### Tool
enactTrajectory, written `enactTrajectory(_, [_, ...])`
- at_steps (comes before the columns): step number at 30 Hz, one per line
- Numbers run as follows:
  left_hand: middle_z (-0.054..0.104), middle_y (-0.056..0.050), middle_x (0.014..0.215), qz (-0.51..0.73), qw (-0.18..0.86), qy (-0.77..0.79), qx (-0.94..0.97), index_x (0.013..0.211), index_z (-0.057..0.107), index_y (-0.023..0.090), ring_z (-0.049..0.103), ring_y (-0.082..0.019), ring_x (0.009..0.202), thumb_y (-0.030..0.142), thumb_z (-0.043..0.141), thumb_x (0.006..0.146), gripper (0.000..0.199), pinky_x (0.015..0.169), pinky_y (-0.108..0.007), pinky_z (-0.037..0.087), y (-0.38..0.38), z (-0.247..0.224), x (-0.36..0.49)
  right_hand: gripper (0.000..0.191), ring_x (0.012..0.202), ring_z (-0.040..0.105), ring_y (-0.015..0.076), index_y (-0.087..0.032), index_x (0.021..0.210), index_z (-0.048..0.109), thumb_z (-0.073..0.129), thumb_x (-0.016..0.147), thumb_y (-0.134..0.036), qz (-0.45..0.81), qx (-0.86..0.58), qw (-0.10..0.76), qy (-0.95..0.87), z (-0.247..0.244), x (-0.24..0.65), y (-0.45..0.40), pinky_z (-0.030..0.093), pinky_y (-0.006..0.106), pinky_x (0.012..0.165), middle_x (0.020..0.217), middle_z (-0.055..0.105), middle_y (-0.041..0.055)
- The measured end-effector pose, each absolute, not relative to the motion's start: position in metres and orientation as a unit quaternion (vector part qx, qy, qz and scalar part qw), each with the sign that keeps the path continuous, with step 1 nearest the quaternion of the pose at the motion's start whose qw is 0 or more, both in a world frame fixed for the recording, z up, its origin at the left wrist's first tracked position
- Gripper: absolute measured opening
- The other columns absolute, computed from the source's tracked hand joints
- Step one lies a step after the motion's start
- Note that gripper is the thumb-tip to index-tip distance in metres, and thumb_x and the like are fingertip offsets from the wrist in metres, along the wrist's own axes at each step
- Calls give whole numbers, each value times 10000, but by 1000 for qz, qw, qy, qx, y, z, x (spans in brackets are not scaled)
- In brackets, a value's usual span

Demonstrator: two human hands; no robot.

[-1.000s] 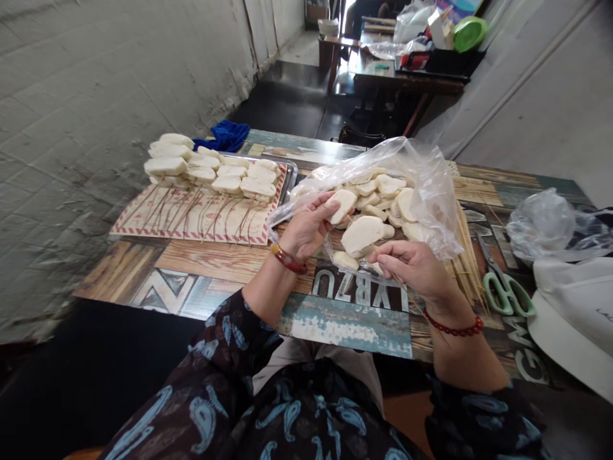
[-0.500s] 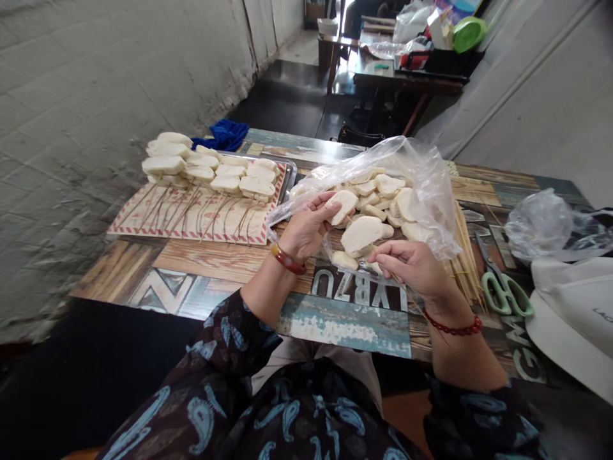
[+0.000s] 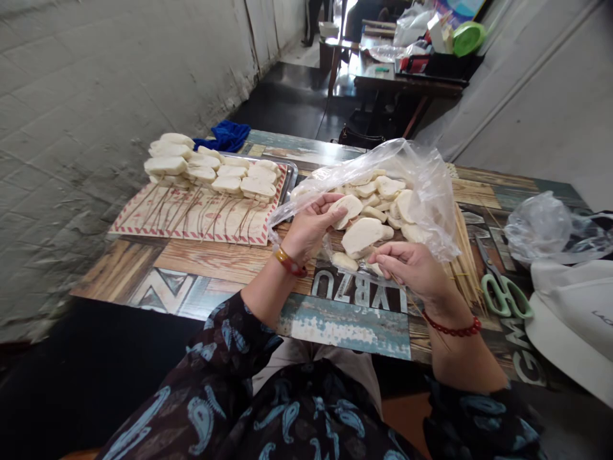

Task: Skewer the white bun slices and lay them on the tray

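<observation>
My left hand (image 3: 311, 225) is closed on a pale oval slice (image 3: 347, 209) at the mouth of a clear plastic bag (image 3: 431, 185). Several more slices (image 3: 389, 186) lie in the bag. My right hand (image 3: 407, 265) pinches a thin wooden skewer (image 3: 416, 308), whose shaft runs back under the wrist. A large slice (image 3: 361, 236) sits between my hands, close to the right fingertips. Over on the left, skewered slices (image 3: 227, 184) rest in stacked rows on a metal tray (image 3: 291, 182) with printed paper (image 3: 191, 220), their sticks pointing towards me.
Loose skewers (image 3: 464, 262), green-handled scissors (image 3: 506, 295), a crumpled plastic bag (image 3: 541, 223) and a white cap (image 3: 575, 313) lie to the right. A blue cloth (image 3: 227, 135) is behind the tray. Farther back stands another cluttered table (image 3: 407, 84).
The slice in my left hand has moved slightly right and turned to show more of its flat face. My right hand has stayed nearly still. A person's legs now show at the far top.
</observation>
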State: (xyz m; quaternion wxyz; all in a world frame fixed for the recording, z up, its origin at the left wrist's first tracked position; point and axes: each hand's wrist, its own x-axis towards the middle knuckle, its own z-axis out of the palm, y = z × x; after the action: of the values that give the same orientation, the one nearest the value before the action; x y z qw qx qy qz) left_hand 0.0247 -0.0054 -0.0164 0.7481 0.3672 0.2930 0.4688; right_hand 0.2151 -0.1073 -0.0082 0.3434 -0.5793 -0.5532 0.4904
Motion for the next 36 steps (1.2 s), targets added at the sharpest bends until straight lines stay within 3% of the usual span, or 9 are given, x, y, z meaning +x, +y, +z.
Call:
enactTrajectory(19, [721,-8,796,459,750,275,389,936,716,147,611,-102,678,240,891,643,354,667,-220,464,-7,-21,27,262,414,346,71,-149,832,740,622,824,-382,468,-570,352,-577,-14,216,-105,232,219,402,530,554,-27])
enactTrajectory(36, [743,-68,913,426,810,249,316,969,728,138,677,-169,779,319,858,721,333,711,-285,549,-7,-19,22,288,453,360,81,-147,847,728,595,855,-402,449,-568,345,-597,-16,215,-104,248,223,431,556,549,-14])
